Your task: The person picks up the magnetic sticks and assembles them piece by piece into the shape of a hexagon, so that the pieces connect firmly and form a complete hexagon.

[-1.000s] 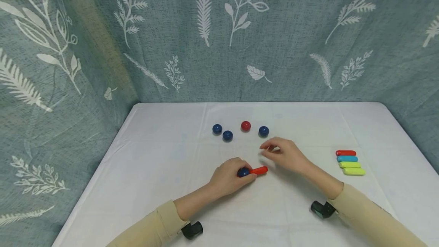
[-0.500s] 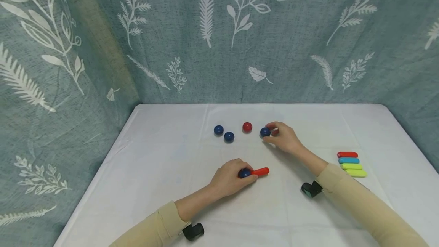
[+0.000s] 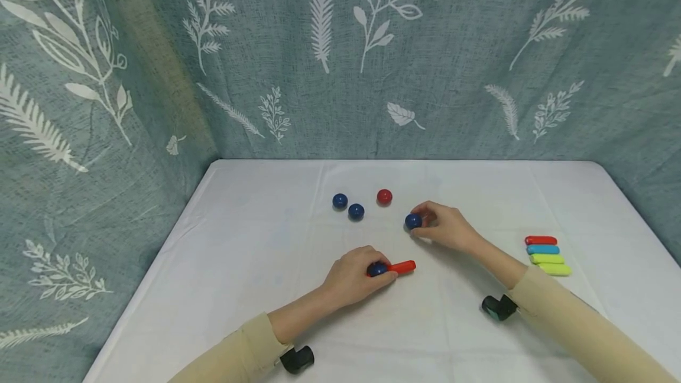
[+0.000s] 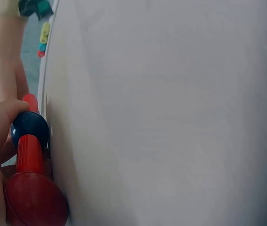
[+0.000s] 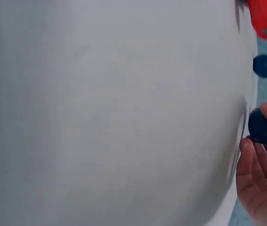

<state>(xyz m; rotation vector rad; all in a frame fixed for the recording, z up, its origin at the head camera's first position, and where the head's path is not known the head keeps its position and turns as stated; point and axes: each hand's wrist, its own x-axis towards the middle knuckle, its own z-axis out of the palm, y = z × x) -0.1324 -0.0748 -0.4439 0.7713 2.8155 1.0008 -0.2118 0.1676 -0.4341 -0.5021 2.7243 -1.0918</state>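
Note:
My left hand (image 3: 348, 279) holds a joined piece of balls and rods just above or on the white cloth. In the left wrist view this piece shows a red ball (image 4: 36, 200), a short red rod (image 4: 29, 157), a blue ball (image 4: 33, 126) and another red rod (image 4: 30, 101) in line. That far rod (image 3: 403, 267) sticks out past the fingertips to the right in the head view. A loose blue ball (image 3: 412, 221) is pinched between the thumb and fingers of my right hand (image 3: 447, 229); the right wrist view shows this blue ball (image 5: 263, 127) up close.
Two blue balls, a left one (image 3: 339, 201) and a right one (image 3: 356, 211), lie behind the hands near a red ball (image 3: 384, 197). To the right lie a red rod (image 3: 541, 240), a blue rod (image 3: 542, 249) and two yellow-green rods (image 3: 551, 269). A patterned curtain (image 3: 340, 105) hangs behind the table.
My right hand reached back to the rightmost blue ball, took hold of it and has drawn it a little nearer. The left hand stays in place with its joined piece.

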